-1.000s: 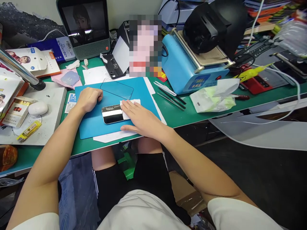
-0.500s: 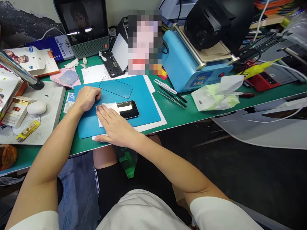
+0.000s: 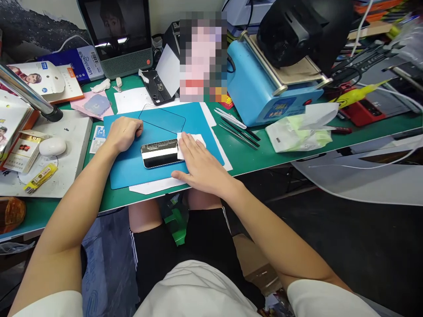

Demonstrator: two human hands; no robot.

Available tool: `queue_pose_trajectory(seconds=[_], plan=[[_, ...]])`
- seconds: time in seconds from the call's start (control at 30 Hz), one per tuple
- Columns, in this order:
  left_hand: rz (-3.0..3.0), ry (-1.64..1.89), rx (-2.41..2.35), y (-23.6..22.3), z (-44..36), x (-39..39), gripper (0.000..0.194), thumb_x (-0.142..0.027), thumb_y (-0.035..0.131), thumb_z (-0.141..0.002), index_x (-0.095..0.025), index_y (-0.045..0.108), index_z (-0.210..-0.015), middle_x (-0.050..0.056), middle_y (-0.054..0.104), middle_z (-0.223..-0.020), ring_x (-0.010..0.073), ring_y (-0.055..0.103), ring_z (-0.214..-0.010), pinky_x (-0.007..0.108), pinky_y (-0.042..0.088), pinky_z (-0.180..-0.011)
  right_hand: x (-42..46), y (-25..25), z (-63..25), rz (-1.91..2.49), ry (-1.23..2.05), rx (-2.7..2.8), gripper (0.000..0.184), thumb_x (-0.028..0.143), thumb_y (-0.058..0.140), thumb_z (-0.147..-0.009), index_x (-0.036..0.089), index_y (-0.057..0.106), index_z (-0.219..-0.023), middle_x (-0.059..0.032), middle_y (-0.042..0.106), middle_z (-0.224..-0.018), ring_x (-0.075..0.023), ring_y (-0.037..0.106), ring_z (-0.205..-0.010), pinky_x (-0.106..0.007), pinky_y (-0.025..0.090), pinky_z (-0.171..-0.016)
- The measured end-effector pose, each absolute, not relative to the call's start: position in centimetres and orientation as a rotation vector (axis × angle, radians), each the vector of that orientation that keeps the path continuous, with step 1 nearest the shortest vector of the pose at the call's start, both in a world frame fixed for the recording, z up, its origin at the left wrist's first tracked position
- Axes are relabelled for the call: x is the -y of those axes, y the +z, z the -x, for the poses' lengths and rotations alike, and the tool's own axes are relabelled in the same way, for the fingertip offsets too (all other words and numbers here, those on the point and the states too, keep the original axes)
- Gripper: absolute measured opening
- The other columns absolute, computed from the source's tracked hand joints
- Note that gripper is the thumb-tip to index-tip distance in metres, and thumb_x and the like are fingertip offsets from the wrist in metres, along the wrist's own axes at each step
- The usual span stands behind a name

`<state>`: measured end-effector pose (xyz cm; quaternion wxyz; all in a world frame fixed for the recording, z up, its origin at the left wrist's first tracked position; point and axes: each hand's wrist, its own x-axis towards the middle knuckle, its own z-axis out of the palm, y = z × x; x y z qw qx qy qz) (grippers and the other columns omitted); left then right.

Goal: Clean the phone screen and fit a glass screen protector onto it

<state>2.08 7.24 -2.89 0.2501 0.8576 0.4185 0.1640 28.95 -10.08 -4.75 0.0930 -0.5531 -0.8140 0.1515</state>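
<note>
Your right hand (image 3: 203, 166) lies flat, fingers extended, over a folded tissue (image 3: 180, 151) at the right end of the phone (image 3: 159, 154); the straight fingers seem meant to spread the pressure evenly rather than pinch. The phone rests near the middle of the blue mat (image 3: 127, 176), its long side roughly along the bench edge, which probably lets your palm pass along it lengthwise. The mat likely guards the phone from the hard bench (image 3: 271, 160). Your left hand (image 3: 125, 133) is curled into a loose fist at the mat's left side, perhaps to steady it (whether anything sits inside those fingers, you can't tell from here). Beyond the phone, a black-rimmed glass (image 3: 162, 118) lies slantwise on the mat, apart from the wiping hand, presumably to keep it out of the way. Tweezers (image 3: 238, 136) and a tissue pack (image 3: 280, 138) sit to the right, seemingly for easy reach.
</note>
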Motion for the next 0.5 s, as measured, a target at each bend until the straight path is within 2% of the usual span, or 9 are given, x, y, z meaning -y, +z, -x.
queue_pose_trajectory(seconds=[0.2, 0.3, 0.4, 0.5], plan=[[-2.350, 0.429, -1.151, -2.7, -2.1, -7.1, 0.031, -0.026, 0.045, -0.091, -0.024, 0.052, -0.061, 0.005, 0.056, -0.062, 0.0222, 0.048, -0.066, 0.041, 0.028, -0.068, 8.9, -3.7, -24.0, 1.641, 0.488, 2.393, 0.134, 0.099, 0.027, -0.096, -0.010, 0.019, -0.174, -0.0347, 0.011, -0.184, -0.0437, 0.009, -0.176, -0.063, 0.014, -0.144], [-2.353, 0.422, -1.147, -2.5, -2.1, -7.1, 0.031, -0.029, 0.043, -0.090, -0.024, 0.051, -0.061, 0.005, 0.055, -0.063, 0.0219, 0.046, -0.065, 0.041, 0.028, -0.069, 8.5, -3.0, -20.9, 1.562, 0.467, 2.469, 0.130, 0.094, 0.033, -0.100, -0.012, 0.021, -0.173, -0.0337, 0.012, -0.184, -0.0411, 0.010, -0.176, -0.059, 0.014, -0.144], [-2.354, 0.433, -1.136, -2.2, -2.1, -7.0, 0.026, -0.032, 0.042, -0.085, -0.025, 0.049, -0.062, 0.004, 0.052, -0.062, 0.0217, 0.044, -0.064, 0.041, 0.028, -0.069, 8.8, -2.5, -19.0, 1.494, 0.419, 2.551, 0.129, 0.091, 0.047, -0.099, -0.013, 0.024, -0.172, -0.0339, 0.014, -0.183, -0.0415, 0.011, -0.176, -0.054, 0.012, -0.145], [-2.349, 0.445, -1.125, -1.9, -2.0, -6.9, 0.022, -0.035, 0.042, -0.082, -0.026, 0.048, -0.063, 0.004, 0.047, -0.060, 0.0221, 0.043, -0.063, 0.041, 0.028, -0.068, 9.9, -2.7, -18.8, 1.377, 0.401, 2.585, 0.129, 0.090, 0.050, -0.099, -0.013, 0.025, -0.172, -0.0328, 0.015, -0.184, -0.0428, 0.014, -0.175, -0.055, 0.015, -0.145]])
